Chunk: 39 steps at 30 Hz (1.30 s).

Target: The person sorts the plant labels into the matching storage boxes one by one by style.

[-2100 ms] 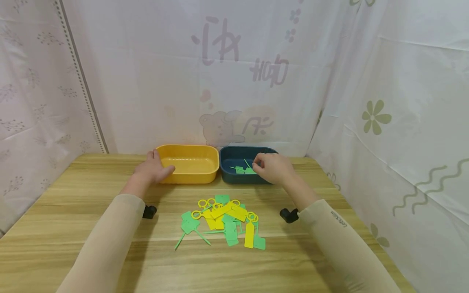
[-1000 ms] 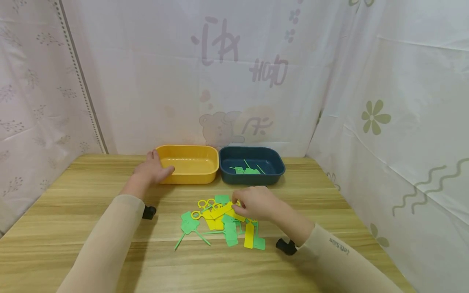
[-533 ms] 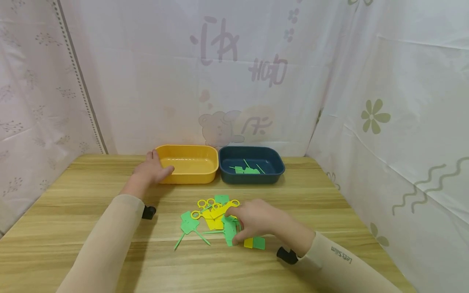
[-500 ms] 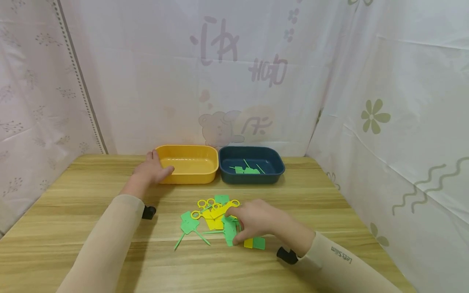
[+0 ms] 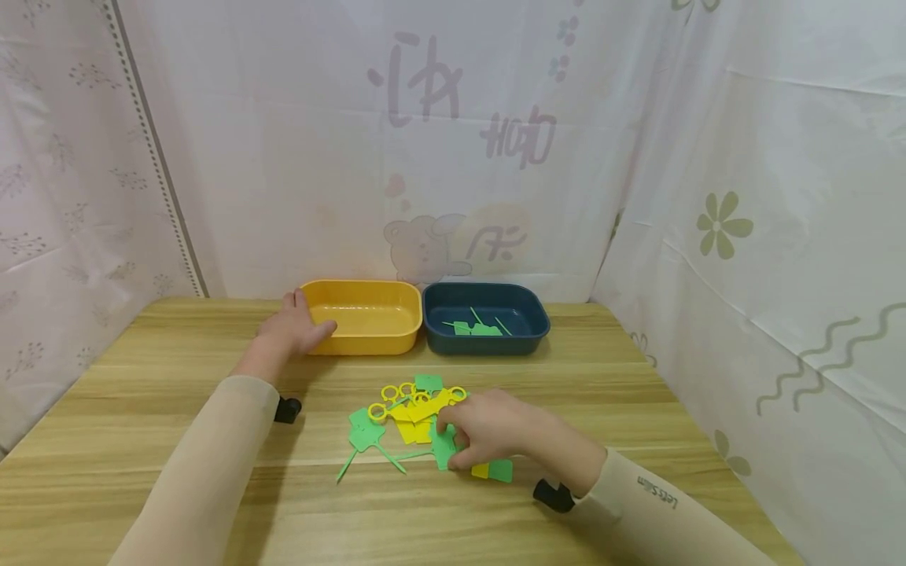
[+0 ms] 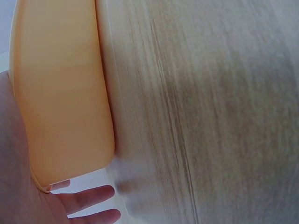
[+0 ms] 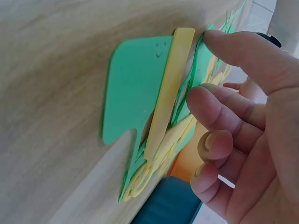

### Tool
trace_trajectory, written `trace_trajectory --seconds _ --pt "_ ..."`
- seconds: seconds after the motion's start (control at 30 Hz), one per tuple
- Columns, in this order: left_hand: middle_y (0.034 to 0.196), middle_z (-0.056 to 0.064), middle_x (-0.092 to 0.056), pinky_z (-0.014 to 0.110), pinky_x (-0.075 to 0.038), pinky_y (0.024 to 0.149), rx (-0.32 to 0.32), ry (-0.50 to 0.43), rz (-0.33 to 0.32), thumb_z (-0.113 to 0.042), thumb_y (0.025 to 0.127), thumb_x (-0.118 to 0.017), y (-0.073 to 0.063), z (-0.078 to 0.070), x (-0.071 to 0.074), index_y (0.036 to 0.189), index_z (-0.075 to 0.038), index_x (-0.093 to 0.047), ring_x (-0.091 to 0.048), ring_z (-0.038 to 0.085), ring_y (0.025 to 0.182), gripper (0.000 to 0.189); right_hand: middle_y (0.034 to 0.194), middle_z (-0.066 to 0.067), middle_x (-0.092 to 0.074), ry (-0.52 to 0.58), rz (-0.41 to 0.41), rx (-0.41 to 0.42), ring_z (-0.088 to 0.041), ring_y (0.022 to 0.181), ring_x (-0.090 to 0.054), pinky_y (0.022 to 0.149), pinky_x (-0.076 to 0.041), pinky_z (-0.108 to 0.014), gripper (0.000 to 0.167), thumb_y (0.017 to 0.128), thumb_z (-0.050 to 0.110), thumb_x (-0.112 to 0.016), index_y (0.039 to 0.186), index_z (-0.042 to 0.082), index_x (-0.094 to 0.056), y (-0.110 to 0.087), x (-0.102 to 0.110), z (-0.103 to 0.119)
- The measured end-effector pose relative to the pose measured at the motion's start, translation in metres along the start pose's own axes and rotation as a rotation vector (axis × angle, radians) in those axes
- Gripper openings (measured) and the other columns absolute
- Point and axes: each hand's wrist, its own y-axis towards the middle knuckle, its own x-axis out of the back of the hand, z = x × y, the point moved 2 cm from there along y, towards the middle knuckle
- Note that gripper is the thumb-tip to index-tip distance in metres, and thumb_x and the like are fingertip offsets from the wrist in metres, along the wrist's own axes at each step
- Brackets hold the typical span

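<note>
A mixed pile of green and yellow plastic tags lies on the wooden table. Yellow tags (image 5: 412,431) have ring ends; green ones have square heads and thin tails. My right hand (image 5: 495,428) is at the pile's right side, thumb and forefinger spread apart at the edge of a green tag (image 5: 443,448). Close by in the right wrist view are a square green tag (image 7: 133,84) and a narrow yellow tag (image 7: 170,88), clear of the fingertips. At the yellow bin's (image 5: 364,346) left end rests my left hand (image 5: 293,324), fingers extended along the end wall and thumb by the front.
Right of the yellow bin stands a dark blue bin (image 5: 488,344) with several green tags (image 5: 481,330) inside. Two green tags (image 5: 366,432) with crossed tails lie left of the pile. A patterned curtain (image 5: 297,157) hangs behind the table.
My right hand has come back from the blue bin, down to the pile's right side. The green tag at its fingers has shifted slightly. My left hand has stayed at the yellow bin.
</note>
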Motion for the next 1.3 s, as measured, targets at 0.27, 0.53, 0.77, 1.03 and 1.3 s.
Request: trace_trajectory --seconds 0.27,0.53,0.77,1.03,1.3 --pt "0.177 0.041 0.003 0.079 -0.044 0.111 -0.002 -0.005 0.0 -0.063 0.108 -0.038 -0.003 -0.0025 0.0007 0.166 0.017 0.011 -0.055 0.069 0.133 0.111 0.073 0.017 -0.059 -0.037 -0.003 -0.036 -0.003 0.066 -0.054 0.062 -0.042 -0.024 0.052 0.09 0.055 -0.086 0.128 0.022 -0.073 -0.0003 0.0003 0.0023" --pt "0.177 0.041 0.003 0.079 -0.045 0.109 -0.005 0.004 0.001 -0.064 0.107 -0.037 0.0018 0.0008 -0.0021 0.166 0.017 0.012 -0.056 0.068 0.133 0.112 0.078 0.015 -0.061 -0.011 0.002 -0.121 -0.006 0.07 -0.056 0.067 -0.047 -0.027 0.07 0.086 0.062 -0.088 0.138 0.022 -0.068 0.0008 -0.002 -0.0002" --pt "0.177 0.041 0.002 0.079 -0.045 0.11 -0.002 -0.002 -0.009 -0.063 0.107 -0.037 0.0008 -0.0001 -0.0004 0.167 0.017 0.011 -0.056 0.067 0.132 0.111 0.076 0.014 -0.06 0.024 0.017 -0.116 -0.006 0.067 -0.054 0.063 -0.042 -0.025 0.057 0.087 0.06 -0.088 0.128 0.025 -0.071 0.0013 -0.0028 -0.0022" --pt "0.177 0.041 0.002 0.079 -0.045 0.109 -0.002 -0.001 -0.01 -0.063 0.107 -0.037 -0.002 -0.0015 0.0016 0.167 0.017 0.011 -0.055 0.068 0.134 0.11 0.071 0.015 -0.058 0.009 0.028 -0.043 -0.004 0.064 -0.052 0.061 -0.04 -0.024 0.046 0.094 0.056 -0.082 0.126 0.024 -0.074 0.0 -0.0021 0.0011" --pt "0.177 0.041 0.002 0.078 -0.046 0.11 -0.003 -0.003 -0.007 -0.063 0.106 -0.037 -0.0032 -0.0025 0.0011 0.167 0.017 0.011 -0.055 0.067 0.134 0.111 0.068 0.018 -0.054 -0.001 -0.032 0.066 0.0 0.064 -0.05 0.06 -0.039 -0.021 0.034 0.098 0.05 -0.078 0.119 0.023 -0.078 0.0 -0.0016 0.0023"
